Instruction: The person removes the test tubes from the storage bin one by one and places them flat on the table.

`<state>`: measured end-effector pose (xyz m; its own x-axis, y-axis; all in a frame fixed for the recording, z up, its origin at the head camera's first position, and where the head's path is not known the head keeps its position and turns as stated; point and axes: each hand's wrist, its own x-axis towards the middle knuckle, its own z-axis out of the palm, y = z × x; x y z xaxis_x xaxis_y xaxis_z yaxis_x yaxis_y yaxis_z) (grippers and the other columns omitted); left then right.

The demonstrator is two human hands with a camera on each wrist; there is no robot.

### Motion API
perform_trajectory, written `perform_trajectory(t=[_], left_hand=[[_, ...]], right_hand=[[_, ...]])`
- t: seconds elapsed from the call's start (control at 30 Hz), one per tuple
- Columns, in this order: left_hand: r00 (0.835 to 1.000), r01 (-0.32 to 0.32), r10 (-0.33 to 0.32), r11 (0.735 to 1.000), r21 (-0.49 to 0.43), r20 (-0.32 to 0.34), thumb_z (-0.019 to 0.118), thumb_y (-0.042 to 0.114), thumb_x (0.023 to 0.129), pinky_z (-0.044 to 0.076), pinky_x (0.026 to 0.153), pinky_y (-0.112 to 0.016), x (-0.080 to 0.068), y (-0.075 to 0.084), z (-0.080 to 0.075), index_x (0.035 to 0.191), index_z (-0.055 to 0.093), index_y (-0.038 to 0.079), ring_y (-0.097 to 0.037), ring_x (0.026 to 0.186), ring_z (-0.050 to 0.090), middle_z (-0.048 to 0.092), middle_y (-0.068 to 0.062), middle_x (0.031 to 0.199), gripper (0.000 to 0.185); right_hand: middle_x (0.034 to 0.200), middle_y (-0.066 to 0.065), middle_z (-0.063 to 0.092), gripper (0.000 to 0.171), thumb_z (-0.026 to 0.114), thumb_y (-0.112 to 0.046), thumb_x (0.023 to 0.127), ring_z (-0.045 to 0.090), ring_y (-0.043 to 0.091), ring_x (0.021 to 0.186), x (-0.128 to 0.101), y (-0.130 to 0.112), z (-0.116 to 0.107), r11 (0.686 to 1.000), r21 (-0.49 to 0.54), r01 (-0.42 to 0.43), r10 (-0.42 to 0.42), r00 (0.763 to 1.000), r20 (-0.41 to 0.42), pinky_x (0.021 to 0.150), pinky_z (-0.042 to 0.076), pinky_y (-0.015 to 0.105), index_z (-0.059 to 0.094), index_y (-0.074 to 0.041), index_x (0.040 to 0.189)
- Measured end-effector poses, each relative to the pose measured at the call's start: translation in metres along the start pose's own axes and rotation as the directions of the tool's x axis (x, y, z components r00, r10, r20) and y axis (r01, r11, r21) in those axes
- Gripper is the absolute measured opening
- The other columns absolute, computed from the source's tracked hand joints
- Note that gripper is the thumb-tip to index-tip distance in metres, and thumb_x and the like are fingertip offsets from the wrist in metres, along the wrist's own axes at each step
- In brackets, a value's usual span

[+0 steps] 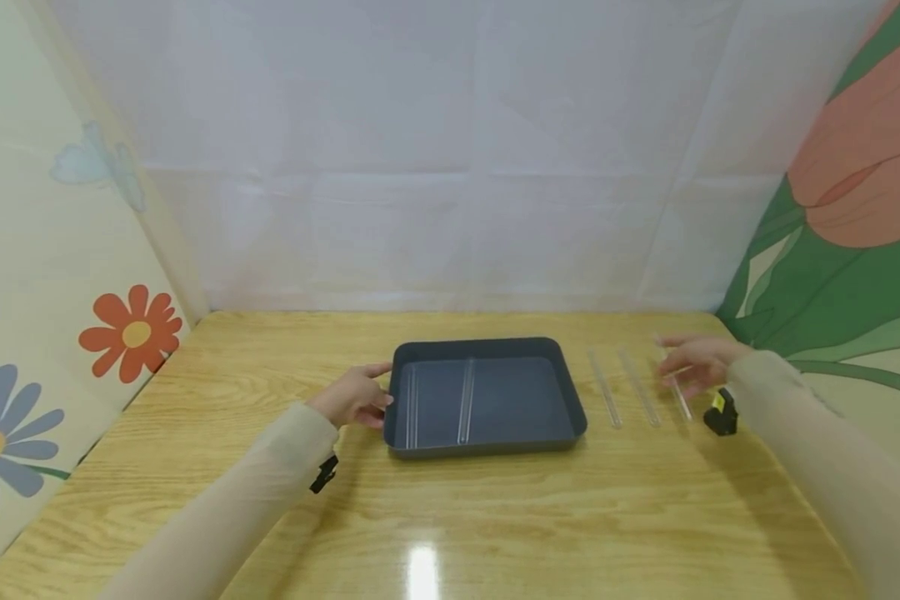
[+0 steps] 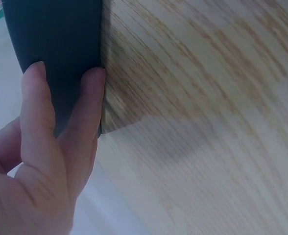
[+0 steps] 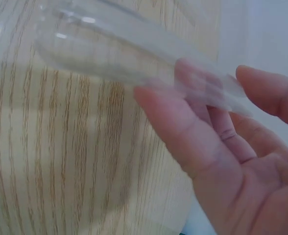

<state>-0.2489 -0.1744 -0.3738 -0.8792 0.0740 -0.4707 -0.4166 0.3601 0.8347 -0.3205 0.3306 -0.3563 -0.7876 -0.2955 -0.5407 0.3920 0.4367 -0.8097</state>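
R hand point(image 1: 697, 364) pinching tube point(image 3: 109, 49), 2 more tubes point(image 1: 606, 392) on tbl point(image 1: 540, 525). L hand point(image 1: 354, 397) not gripping, fingers touching tray point(image 1: 517, 404) wall; 2 inside tubes point(image 1: 466, 400).

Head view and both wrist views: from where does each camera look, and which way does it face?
Head: worn on the head, faces forward and down at table, tray, clear tubes; shows both sleeves, left hand, right hand.
Left wrist: worn there, faces the tray's outer wall; shows left hand.
Right wrist: worn there, faces one clear tube; shows right hand.
Head and left wrist share the left hand touching the tray.
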Motion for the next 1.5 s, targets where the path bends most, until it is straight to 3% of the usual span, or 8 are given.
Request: perform_trajectory(t=[0.47, 0.73, 1.2, 1.33, 1.5], left_hand=[[1.0, -0.002, 0.002, 1.0, -0.01, -0.005, 0.048, -0.013, 0.093, 0.053, 0.049, -0.024, -0.003, 0.001, -0.001, 0.156, 0.02, 0.008, -0.022, 0.07, 0.06, 0.05, -0.032, 0.124, 0.072], [1.0, -0.007, 0.007, 1.0, -0.007, 0.001, 0.048, -0.013, 0.093, 0.054, 0.049, -0.024, -0.004, 0.001, -0.002, 0.156, 0.019, 0.008, -0.024, 0.074, 0.062, 0.044, -0.035, 0.133, 0.072], [1.0, -0.007, 0.007, 1.0, -0.005, -0.009, 0.048, -0.013, 0.093, 0.053, 0.048, -0.023, -0.003, 0.002, 0.002, 0.155, 0.021, 0.007, -0.021, 0.068, 0.06, 0.05, -0.033, 0.125, 0.071], [1.0, -0.01, 0.01, 1.0, -0.001, -0.009, 0.048, -0.013, 0.093, 0.053, 0.049, -0.023, -0.004, 0.001, 0.002, 0.156, 0.02, 0.007, -0.022, 0.07, 0.06, 0.049, -0.033, 0.127, 0.071], [1.0, -0.008, 0.008, 1.0, 0.003, -0.014, 0.048, -0.013, 0.093, 0.054, 0.05, -0.024, -0.005, 0.001, 0.001, 0.156, 0.021, 0.008, -0.024, 0.075, 0.061, 0.045, -0.034, 0.132, 0.071]], right_hand=[[0.106, 0.015, 0.06, 0.078, 0.046, 0.003, 0.096, 0.063, 0.018, 0.079, 0.005, 0.007, -0.009, 0.999, -0.017, -0.03, 0.03, 1.0, -0.003, 0.069, 0.058, 0.037, -0.009, 0.004, 0.151], [0.094, 0.008, 0.062, 0.079, 0.047, 0.003, 0.094, 0.06, 0.018, 0.081, 0.006, 0.008, -0.012, 0.998, -0.023, -0.058, 0.058, 0.998, -0.016, 0.072, 0.057, 0.038, -0.01, 0.005, 0.15], [0.094, 0.005, 0.065, 0.077, 0.052, -0.003, 0.096, 0.061, 0.022, 0.087, 0.009, 0.012, -0.012, 0.988, -0.15, -0.03, 0.022, 0.998, -0.057, 0.076, 0.056, 0.043, -0.001, 0.009, 0.149], [0.092, 0.003, 0.066, 0.076, 0.055, -0.005, 0.095, 0.061, 0.021, 0.084, 0.008, 0.013, -0.008, 0.978, -0.207, -0.013, -0.007, 0.996, -0.092, 0.076, 0.056, 0.041, 0.005, 0.01, 0.149], [0.082, -0.001, 0.067, 0.075, 0.057, -0.003, 0.093, 0.061, 0.017, 0.073, 0.009, 0.013, -0.001, 0.981, -0.192, 0.006, -0.031, 0.991, -0.128, 0.07, 0.056, 0.035, 0.009, 0.011, 0.148]])
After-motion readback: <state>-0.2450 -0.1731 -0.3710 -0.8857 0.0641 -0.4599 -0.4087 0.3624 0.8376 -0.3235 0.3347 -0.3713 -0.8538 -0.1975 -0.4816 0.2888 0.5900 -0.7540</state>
